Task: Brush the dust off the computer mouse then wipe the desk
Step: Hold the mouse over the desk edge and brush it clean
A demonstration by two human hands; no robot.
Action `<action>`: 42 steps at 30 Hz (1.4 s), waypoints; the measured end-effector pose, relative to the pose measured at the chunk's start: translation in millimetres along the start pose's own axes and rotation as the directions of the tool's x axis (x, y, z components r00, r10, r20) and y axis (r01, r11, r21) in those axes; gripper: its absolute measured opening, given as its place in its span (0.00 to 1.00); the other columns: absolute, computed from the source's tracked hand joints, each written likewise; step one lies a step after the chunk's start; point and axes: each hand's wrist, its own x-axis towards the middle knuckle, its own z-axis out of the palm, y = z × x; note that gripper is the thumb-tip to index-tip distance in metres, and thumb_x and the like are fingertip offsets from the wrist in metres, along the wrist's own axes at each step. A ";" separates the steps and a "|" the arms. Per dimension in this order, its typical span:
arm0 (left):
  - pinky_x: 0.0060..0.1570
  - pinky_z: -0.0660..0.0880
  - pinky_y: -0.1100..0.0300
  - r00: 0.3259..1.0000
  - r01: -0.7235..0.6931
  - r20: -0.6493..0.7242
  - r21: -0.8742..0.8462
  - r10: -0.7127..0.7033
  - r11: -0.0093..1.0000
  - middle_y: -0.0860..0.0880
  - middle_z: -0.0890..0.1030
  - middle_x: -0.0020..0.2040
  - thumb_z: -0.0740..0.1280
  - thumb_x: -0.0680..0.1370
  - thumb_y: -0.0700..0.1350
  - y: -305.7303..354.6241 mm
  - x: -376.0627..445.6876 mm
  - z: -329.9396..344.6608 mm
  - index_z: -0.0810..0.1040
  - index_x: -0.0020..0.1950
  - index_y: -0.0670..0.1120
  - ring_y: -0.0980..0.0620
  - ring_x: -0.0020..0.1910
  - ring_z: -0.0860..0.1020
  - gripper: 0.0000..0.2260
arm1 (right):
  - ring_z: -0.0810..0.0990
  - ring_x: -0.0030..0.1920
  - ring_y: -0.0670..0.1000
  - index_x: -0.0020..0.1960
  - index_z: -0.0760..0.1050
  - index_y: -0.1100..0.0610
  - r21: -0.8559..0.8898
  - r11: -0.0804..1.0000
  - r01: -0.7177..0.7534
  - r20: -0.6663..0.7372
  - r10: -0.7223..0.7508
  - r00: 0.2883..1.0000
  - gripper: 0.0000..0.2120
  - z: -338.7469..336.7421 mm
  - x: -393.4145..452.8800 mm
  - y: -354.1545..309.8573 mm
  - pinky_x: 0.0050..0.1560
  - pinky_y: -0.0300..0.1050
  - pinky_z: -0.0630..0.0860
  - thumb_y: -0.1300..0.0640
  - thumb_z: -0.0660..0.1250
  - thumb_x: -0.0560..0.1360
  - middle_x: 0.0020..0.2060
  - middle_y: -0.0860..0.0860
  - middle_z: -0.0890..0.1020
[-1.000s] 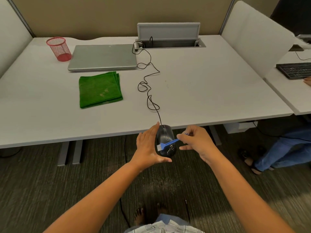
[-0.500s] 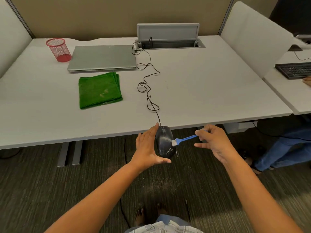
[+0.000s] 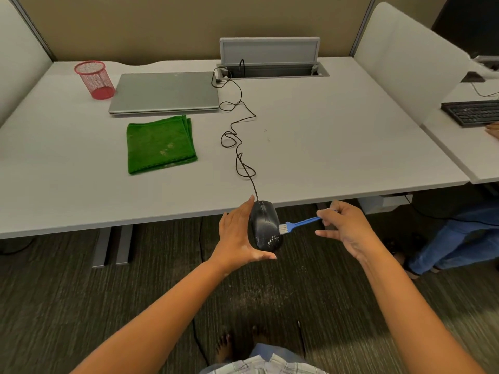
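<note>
A person's left hand (image 3: 237, 236) cradles a black computer mouse (image 3: 264, 228) just off the near edge of the desk (image 3: 337, 147), fingers along its 9 o'clock side and thumb under its tail, above the carpet. The right hand (image 3: 344, 229), at the mouse's 3 o'clock, pinches the handle of a small blue brush (image 3: 298, 222), whose white bristles touch the mouse's side; pale specks cling to the shell near the tail. The mouse's cable (image 3: 237, 141) snakes toward 12 o'clock. A folded green cloth (image 3: 160, 144) lies at 10 o'clock.
</note>
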 end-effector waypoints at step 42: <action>0.67 0.50 0.53 0.999 0.042 -0.003 -0.011 -0.042 0.999 0.50 0.65 0.69 0.72 0.55 0.70 -2.9 1.2 3.6 0.40 0.71 0.64 0.53 0.66 0.61 0.55 | 0.80 0.36 0.46 0.29 0.74 0.51 -0.121 0.970 0.210 0.265 -0.172 0.949 0.15 27.5 -17.9 14.5 0.35 0.43 0.80 0.64 0.71 0.70 0.30 0.48 0.77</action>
